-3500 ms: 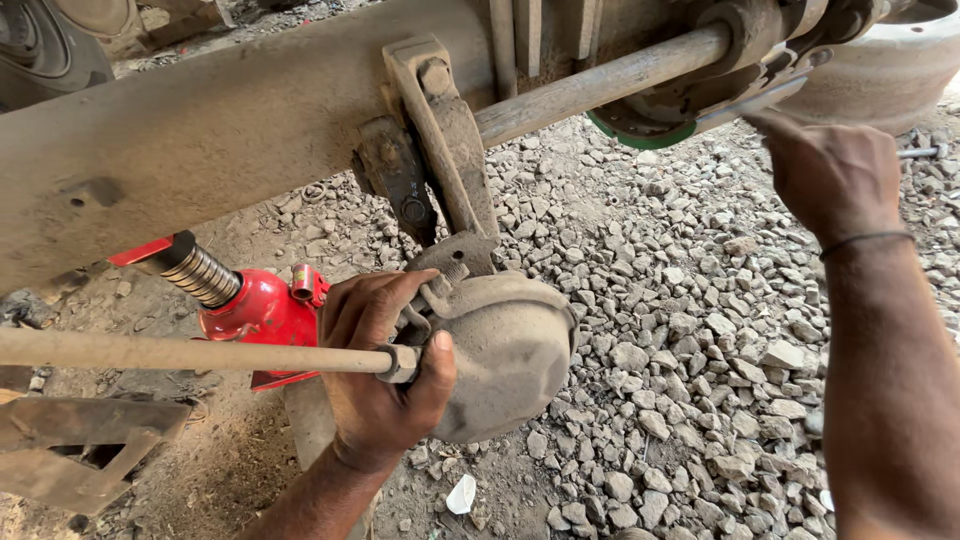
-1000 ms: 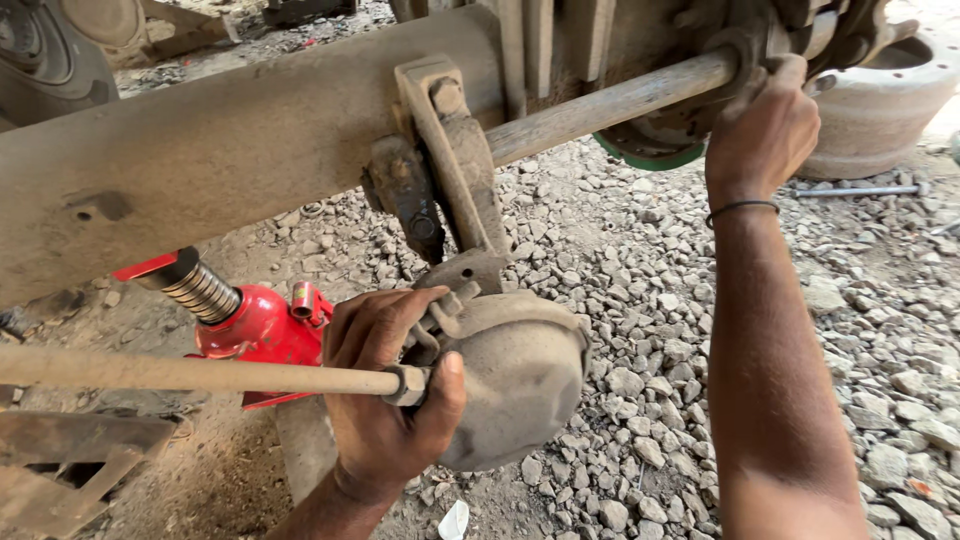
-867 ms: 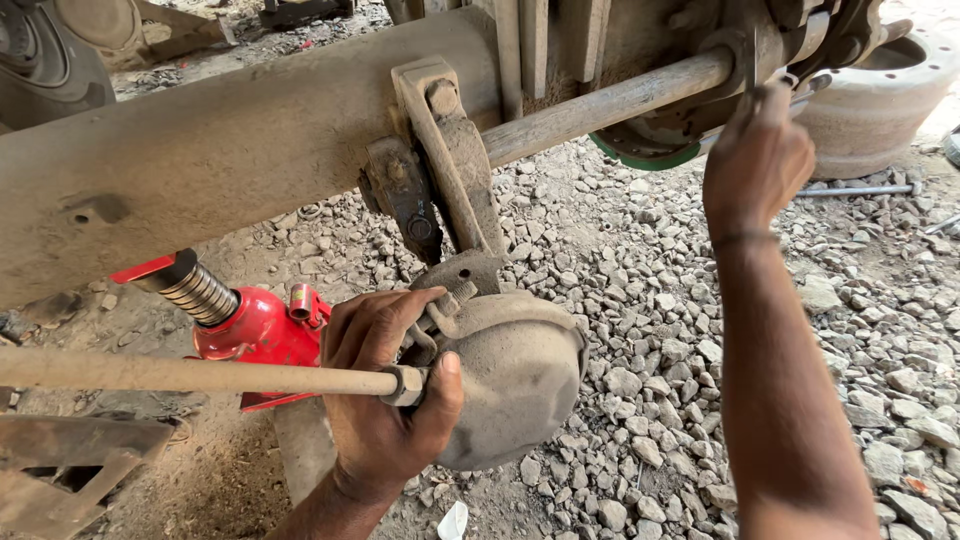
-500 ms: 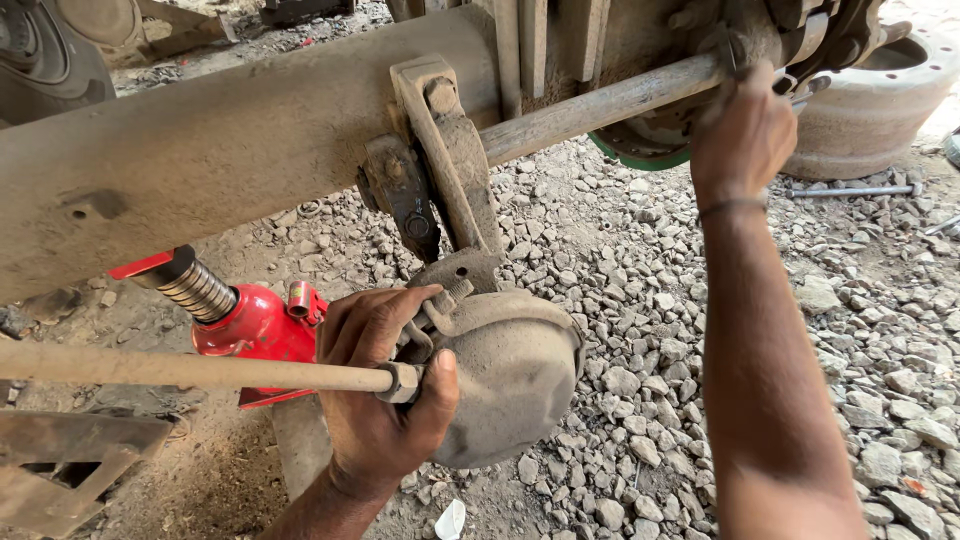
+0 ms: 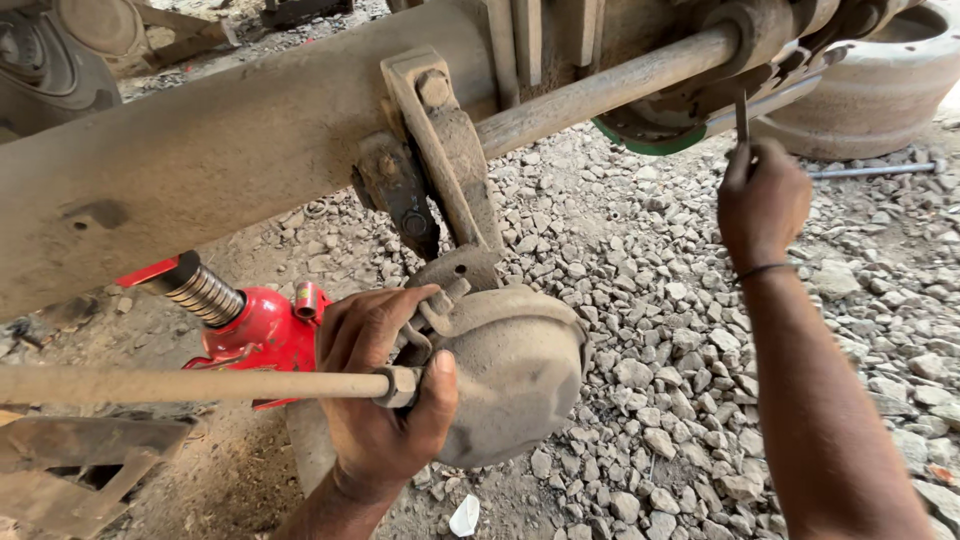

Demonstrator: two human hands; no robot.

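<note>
Hands under the dusty axle, gravel below.
Left hand point(image 5: 385, 400) clamped on the brake chamber point(image 5: 510, 370) by the long rod point(image 5: 190, 385); right hand point(image 5: 765, 200) has dropped off the shaft point(image 5: 610, 85), now gripping a thin tool point(image 5: 742, 115).

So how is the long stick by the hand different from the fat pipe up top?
The thin rod lies nearly level and runs left out of the picture; the thick shaft slants upward to the right. The thin rod ends in a small fitting under the left hand, beside the round drum; the thick shaft is touched by no hand and runs under the big beam. Both are straight, round and dusty.
</note>
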